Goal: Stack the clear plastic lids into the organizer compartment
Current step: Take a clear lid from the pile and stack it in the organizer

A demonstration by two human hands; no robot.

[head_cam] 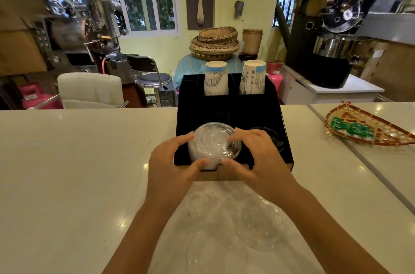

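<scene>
Grip, head view: both hands closed around one stack of clear plastic lids point(215, 143), my left hand point(173, 168) cupping the stack's left flank with thumb at the near edge, my right hand point(258, 159) mirroring it on the right, fingertips point(240, 133) curled over the far rim. Item held: stack of lids, domed face up, slightly tilted, its lower part already inside the front-left compartment of the black organizer point(229, 114); whether it rests on the compartment floor I cannot tell. Item, adjoining compartment to the right: dark lids point(269, 136), partly hidden behind my right hand. Items, rear compartments: two printed paper cups point(216, 78), inverted, side by side. Item, worktop point(78, 161), near edge: loose clear plastic point(235, 224) spread between my forearms, looking like further lids or their wrapping; too transparent to count. Item, right of the worktop: woven tray point(368, 127) with green packets, well apart from the work. Step in hand, as I judge it: seating the stack in its compartment. Next move calls for levelling the stack, easing it down evenly, then letting both hands off without dragging the top lid askew.
</scene>
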